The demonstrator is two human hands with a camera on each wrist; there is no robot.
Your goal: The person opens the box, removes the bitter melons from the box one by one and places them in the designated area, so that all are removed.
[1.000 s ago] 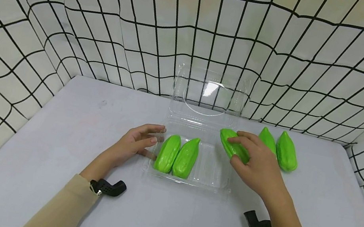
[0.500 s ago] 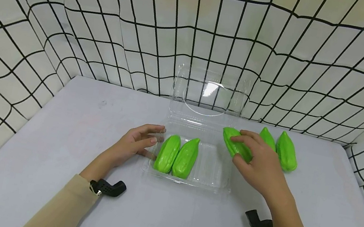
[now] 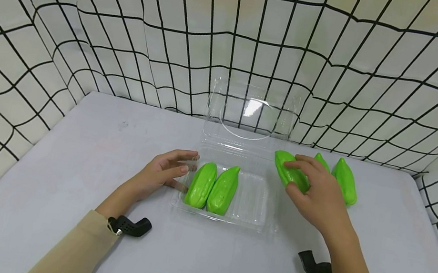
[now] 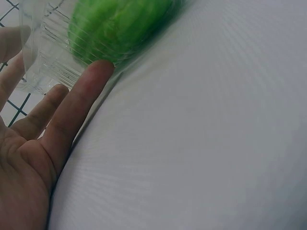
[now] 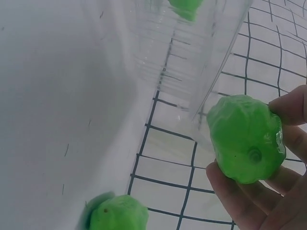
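My right hand (image 3: 319, 197) grips a bright green, ridged, gourd-like vegetable (image 3: 288, 170) with a pointed tip, right of a clear plastic clamshell box (image 3: 252, 200). In the right wrist view the blunt end of this held green vegetable (image 5: 247, 139) faces the camera, with fingers and thumb round it. Two matching green vegetables (image 3: 212, 187) lie side by side in the left half of the box. My left hand (image 3: 161, 170) rests at the box's left wall, fingers extended; the left wrist view shows a fingertip (image 4: 98, 72) against the clear plastic.
The box's lid (image 3: 251, 113) stands raised at the back, near a black wire grid (image 3: 258, 41) over white sheeting. Two more green vegetables lie to the right; the outer green vegetable (image 3: 345, 181) shows best, the other is partly behind my right hand. A white table (image 3: 197, 263) lies beneath.
My right hand has shifted slightly right and back with the green vegetable, away from the box. My left hand and the two vegetables in the box have stayed in place.
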